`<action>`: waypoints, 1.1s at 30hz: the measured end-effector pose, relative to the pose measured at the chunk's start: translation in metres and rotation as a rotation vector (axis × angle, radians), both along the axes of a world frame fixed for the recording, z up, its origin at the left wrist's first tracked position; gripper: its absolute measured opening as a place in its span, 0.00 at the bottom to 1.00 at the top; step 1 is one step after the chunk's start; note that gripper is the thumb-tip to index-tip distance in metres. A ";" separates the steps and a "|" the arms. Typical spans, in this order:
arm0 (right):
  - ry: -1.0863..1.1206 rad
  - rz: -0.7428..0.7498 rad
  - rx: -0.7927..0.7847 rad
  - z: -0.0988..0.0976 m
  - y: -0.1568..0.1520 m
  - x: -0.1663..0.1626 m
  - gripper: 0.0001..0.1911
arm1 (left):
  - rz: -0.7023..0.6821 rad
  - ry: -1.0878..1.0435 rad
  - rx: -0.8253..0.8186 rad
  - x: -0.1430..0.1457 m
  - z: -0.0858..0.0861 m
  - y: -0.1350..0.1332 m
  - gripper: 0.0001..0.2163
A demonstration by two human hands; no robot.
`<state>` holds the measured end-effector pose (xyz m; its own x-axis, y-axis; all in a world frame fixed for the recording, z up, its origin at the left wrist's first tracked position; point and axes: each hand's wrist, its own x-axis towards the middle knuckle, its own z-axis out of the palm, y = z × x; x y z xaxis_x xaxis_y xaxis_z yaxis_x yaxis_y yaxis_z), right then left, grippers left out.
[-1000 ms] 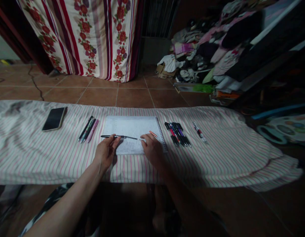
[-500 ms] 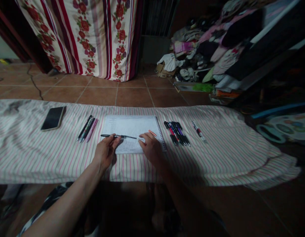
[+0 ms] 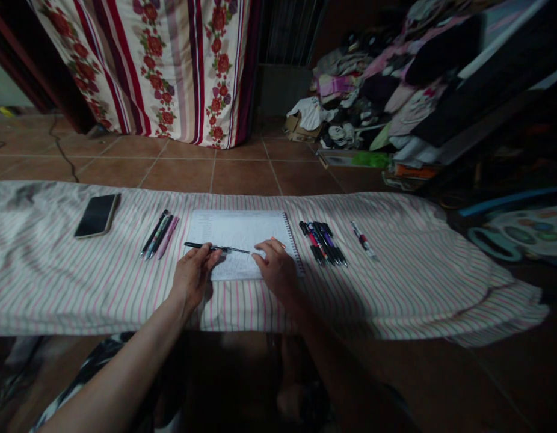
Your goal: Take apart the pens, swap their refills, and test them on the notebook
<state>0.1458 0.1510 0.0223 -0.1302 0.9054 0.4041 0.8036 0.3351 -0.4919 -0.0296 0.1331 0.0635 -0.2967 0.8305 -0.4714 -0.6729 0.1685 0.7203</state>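
Our left hand (image 3: pixel 192 278) closes its fingers (image 3: pixel 205 254) in a pinch on the rear of the black pen (image 3: pixel 231 249). The pen lies level across the open notebook (image 3: pixel 236 228), tip toward our right hand (image 3: pixel 275 269). That hand's fingers (image 3: pixel 260 260) curl down on the page's lower corner; we cannot tell whether they grip the small orange piece (image 3: pixel 275 240) beneath. We judge that so light a pinch could let the pen roll and streak the page, and the soft striped cloth (image 3: pixel 80 282) could let the notebook slide. No container stands on the cloth. Three pens (image 3: pixel 160 234) lie loose to the left, a bunch of pens (image 3: pixel 323 243) and a single pen (image 3: pixel 363 240) to the right, and a phone (image 3: pixel 97 215) farther left.
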 end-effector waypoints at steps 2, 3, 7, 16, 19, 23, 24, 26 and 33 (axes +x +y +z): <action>0.007 -0.002 -0.001 0.001 0.000 0.000 0.08 | -0.015 0.045 0.024 0.001 0.000 -0.001 0.07; 0.011 -0.003 -0.002 0.002 -0.001 0.000 0.08 | -0.022 0.061 0.028 0.002 0.000 -0.002 0.06; 0.036 -0.013 -0.010 0.007 -0.001 -0.001 0.09 | -0.037 0.050 0.009 0.004 -0.001 -0.002 0.05; 0.071 -0.034 -0.004 0.011 0.000 0.005 0.10 | -0.111 0.332 0.102 0.003 -0.007 -0.002 0.02; 0.077 -0.038 -0.003 0.011 0.000 0.005 0.09 | -0.120 0.274 0.017 0.007 -0.005 -0.003 0.02; 0.086 -0.043 0.008 0.012 0.000 0.005 0.09 | -0.087 0.157 -0.035 0.011 0.002 -0.003 0.06; 0.087 -0.045 0.007 0.013 -0.001 0.004 0.10 | -0.080 0.149 -0.034 0.011 0.003 -0.003 0.06; 0.087 -0.047 0.005 0.013 -0.001 0.005 0.10 | -0.079 0.148 -0.030 0.012 0.005 -0.003 0.06; 0.106 -0.101 0.085 0.014 0.007 0.022 0.11 | -0.050 -0.012 -0.030 0.009 0.008 -0.003 0.07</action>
<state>0.1674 0.1580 0.0367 0.0072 0.8737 0.4864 0.7807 0.2990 -0.5487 -0.0204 0.1304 0.0718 -0.2499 0.8295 -0.4994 -0.6715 0.2231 0.7067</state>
